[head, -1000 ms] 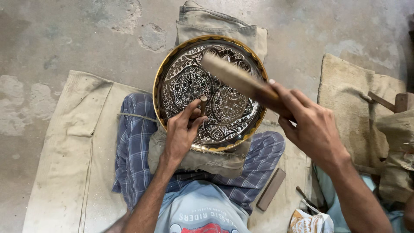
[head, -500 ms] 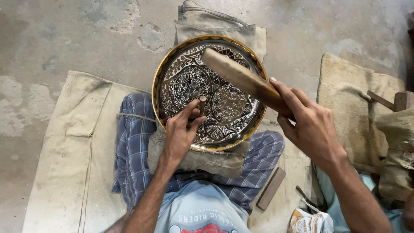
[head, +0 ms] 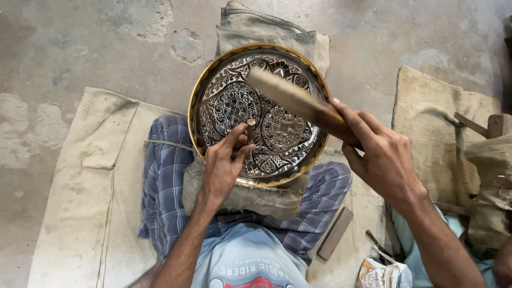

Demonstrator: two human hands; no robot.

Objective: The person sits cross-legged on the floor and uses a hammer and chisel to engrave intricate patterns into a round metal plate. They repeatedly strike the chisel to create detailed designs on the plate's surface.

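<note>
From the head camera we see our left hand (head: 223, 169) pinching a small chisel (head: 249, 129) upright on the middle of the engraved round metal plate (head: 224, 101), which is propped on a cloth pad (head: 250, 197) over our lap. Our right hand (head: 385, 154), fingers closed around a wooden mallet (head: 290, 97), holds it a little higher above the plate than half a second ago, while the chisel tip has barely moved, so we judge another strike is being readied.

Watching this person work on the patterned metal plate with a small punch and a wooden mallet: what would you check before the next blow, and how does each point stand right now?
1. Punch pinched in left hand fingers: ok.
2. Punch tip seated on the intended line: cannot tell.
3. Wooden mallet gripped by right hand, raised over the plate: ok.
4. Engraved plate propped on the cloth pad in the lap: ok.
5. Left fingertips away from the punch head: ok, though close.
</note>
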